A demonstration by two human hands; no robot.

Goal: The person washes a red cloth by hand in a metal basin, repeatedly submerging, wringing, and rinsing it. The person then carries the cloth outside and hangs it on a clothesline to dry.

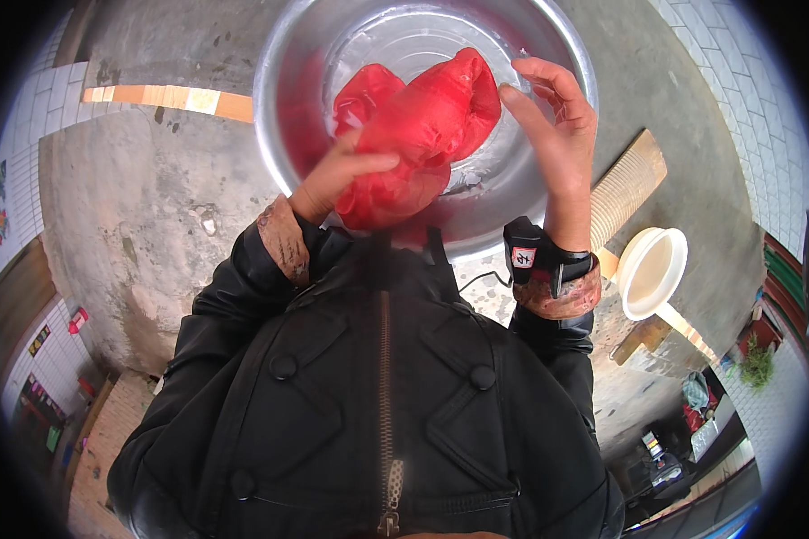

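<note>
A bunched red cloth (418,121), wet-looking and shiny, is held up over a large metal basin (573,34). My left hand (347,168) grips its near left side, thumb on top and the other fingers hidden behind the fabric. To the right of the cloth, my right hand (556,121) is raised over the basin's right side, thumb and fingers apart with nothing between them. Its thumb tip is close to the cloth's right edge; whether they touch is hard to tell. Inside the basin, a little water and some pale scraps or suds show on the bottom.
Right of the basin, a ribbed wooden washboard (630,182) lies on the concrete floor (141,195). A white plastic dipper (654,273) stands nearer me. A strip of wood-coloured pieces (168,98) runs to the basin's left. Potted greenery (757,362) sits far right.
</note>
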